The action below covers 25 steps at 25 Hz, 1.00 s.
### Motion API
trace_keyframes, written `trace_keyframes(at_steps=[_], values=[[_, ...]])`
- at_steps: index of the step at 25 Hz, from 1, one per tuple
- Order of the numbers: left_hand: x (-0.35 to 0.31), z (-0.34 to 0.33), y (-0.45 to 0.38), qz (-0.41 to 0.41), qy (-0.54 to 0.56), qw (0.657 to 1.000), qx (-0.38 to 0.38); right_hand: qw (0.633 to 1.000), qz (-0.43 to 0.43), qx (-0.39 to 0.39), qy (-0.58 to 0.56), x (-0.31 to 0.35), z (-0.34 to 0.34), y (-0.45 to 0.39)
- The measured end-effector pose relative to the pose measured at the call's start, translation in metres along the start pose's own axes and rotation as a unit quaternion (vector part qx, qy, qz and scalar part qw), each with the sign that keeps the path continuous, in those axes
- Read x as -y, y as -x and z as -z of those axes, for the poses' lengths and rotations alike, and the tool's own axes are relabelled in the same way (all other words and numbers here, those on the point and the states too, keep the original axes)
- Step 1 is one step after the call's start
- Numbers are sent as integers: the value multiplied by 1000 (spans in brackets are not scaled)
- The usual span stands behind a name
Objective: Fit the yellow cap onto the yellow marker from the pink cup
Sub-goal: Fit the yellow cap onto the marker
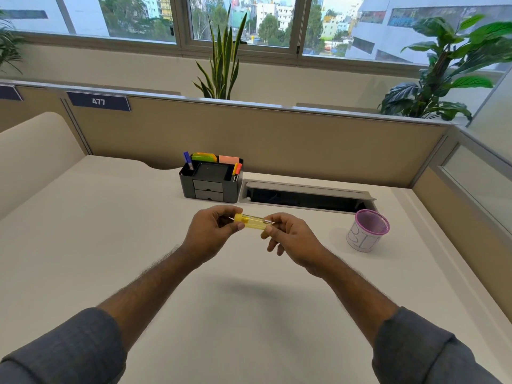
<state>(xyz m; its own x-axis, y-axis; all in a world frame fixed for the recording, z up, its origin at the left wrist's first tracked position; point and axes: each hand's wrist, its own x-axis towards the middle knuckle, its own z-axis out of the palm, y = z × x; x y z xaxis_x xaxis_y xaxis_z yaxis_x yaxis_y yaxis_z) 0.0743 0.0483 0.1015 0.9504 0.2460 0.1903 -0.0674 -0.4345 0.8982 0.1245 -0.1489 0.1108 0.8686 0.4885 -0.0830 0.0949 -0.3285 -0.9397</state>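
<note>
1. A person at a cream desk (110,245) held a yellow marker (253,221) level between both hands, in the air above the desktop and well to the left of the pink cup (367,231), which served as the scene's reference point.

2. The left hand (210,234) was pinched around the left end of the marker, where a brighter yellow cap (238,217) showed between thumb and fingertips; the hand grasped that end and nothing else.

3. The right hand (291,239) gripped the marker's opposite end with thumb and forefinger, its remaining fingers curled loosely beneath.

4. The pink cup stood upright on the desk to the right of both hands, apart from them; nothing could be seen standing up out of it from this angle.

5. A black desk organiser (210,181) holding pens and coloured notes sat farther back and to the left of the cup, with an open cable tray (304,195) just behind the cup.

6. Judged from the pose, the capping step was in hand: cap and barrel lay along one line, but whether the cap was fully seated could not be told.

7. The next move would likely call for a straight push of the two hands toward each other along the marker's axis, kept aligned so the cap closed squarely rather than skewed.
</note>
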Motion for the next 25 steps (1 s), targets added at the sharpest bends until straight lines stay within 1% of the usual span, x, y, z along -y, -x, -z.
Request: trace_keyframes(at_steps=[3, 7, 13, 16, 19, 23, 25], values=[[6, 16, -22, -6, -41, 999, -7, 997, 38, -31, 60, 8, -6, -26], [15, 39, -64, -11, -94, 995, -22, 982, 102, -83, 134, 22, -19, -77], [40, 65, -139, -31, -132, 989, -59, 968, 147, -133, 154, 34, -48, -161], [62, 72, -174, -36, -153, 985, -74, 964, 138, -143, 175, 31, -60, -205], [86, 78, -206, -21, -169, 983, -68, 958, 113, -141, 221, 26, -67, -248], [115, 78, -232, 1, -192, 980, -49, 950, 62, -149, 267, 12, -79, -286], [128, 78, -241, 14, -203, 979, -25, 934, 52, -151, 321, 4, -86, -297]])
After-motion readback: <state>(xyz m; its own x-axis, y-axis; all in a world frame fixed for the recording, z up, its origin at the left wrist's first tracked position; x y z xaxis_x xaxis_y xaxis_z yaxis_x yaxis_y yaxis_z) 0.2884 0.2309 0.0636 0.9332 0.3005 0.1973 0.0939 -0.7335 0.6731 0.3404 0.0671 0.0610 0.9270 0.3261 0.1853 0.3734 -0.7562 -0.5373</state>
